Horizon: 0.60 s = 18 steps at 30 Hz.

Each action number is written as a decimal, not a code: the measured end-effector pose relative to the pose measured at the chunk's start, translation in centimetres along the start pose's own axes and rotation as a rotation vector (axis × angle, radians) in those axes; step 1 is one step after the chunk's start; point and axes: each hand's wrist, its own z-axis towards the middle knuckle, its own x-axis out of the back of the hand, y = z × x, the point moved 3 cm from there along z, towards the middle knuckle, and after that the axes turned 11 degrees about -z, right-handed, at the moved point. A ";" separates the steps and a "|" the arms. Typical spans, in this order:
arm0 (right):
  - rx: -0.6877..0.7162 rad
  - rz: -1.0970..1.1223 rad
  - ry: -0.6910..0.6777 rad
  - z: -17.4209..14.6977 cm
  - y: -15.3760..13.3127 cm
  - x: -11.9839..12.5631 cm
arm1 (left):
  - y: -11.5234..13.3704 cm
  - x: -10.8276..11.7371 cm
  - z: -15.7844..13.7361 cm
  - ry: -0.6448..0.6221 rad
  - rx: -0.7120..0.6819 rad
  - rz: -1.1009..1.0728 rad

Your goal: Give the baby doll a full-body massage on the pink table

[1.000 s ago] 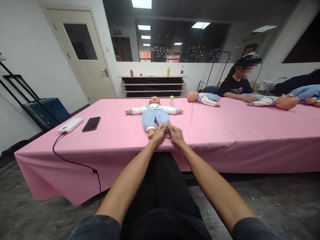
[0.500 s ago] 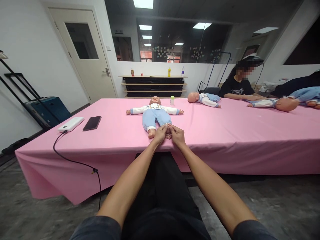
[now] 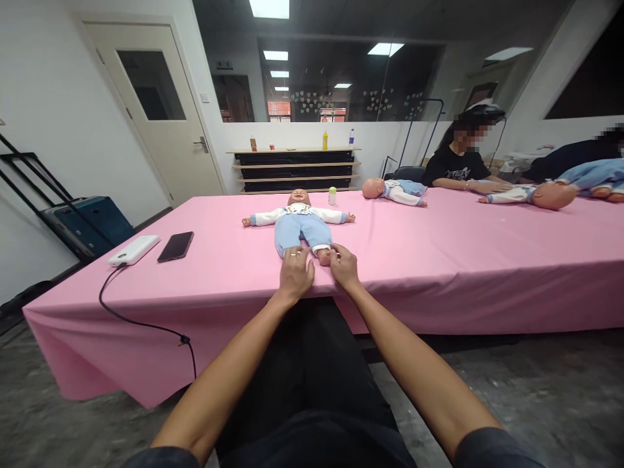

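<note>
A baby doll (image 3: 299, 224) in light-blue trousers and a white top lies on its back in front of me, arms stretched out and feet towards me. My left hand (image 3: 296, 273) lies over the foot on the left and hides it, thumb apart from the fingers. Beside the bare foot (image 3: 324, 257) on the right is my right hand (image 3: 344, 266). Its fingers are curled in at the edge of the white trouser cuff (image 3: 320, 247), apparently pinching it.
The pink-covered table (image 3: 234, 260) holds a white power bank (image 3: 135, 250) with a cable, a phone (image 3: 176, 247) and a small bottle (image 3: 332, 196). Another doll (image 3: 394, 190) lies right; a co-worker (image 3: 461, 159) sits beyond, near more dolls. A suitcase (image 3: 88, 221) stands left.
My left hand has let go of the right-hand cuff and moved left onto the other foot. My right hand stays by the same cuff. The view has shifted slightly.
</note>
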 end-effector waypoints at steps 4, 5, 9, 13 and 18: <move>0.026 -0.034 -0.028 0.0 -0.2 -0.2 | -2.1 2.3 -0.4 0.003 0.039 0.274; 0.045 -0.052 -0.026 -0.1 -0.4 -0.1 | -2.7 2.5 -0.5 -0.014 0.078 0.314; 0.238 -0.163 0.045 -0.8 -2.3 0.4 | -4.4 2.0 -0.7 -0.106 0.165 0.342; 0.440 -0.187 0.092 -2.2 -5.6 0.0 | -5.0 1.9 -0.7 -0.114 0.142 0.277; 0.434 -0.031 -0.130 -2.7 -9.2 -3.2 | -6.5 3.2 -0.4 0.038 0.226 -0.002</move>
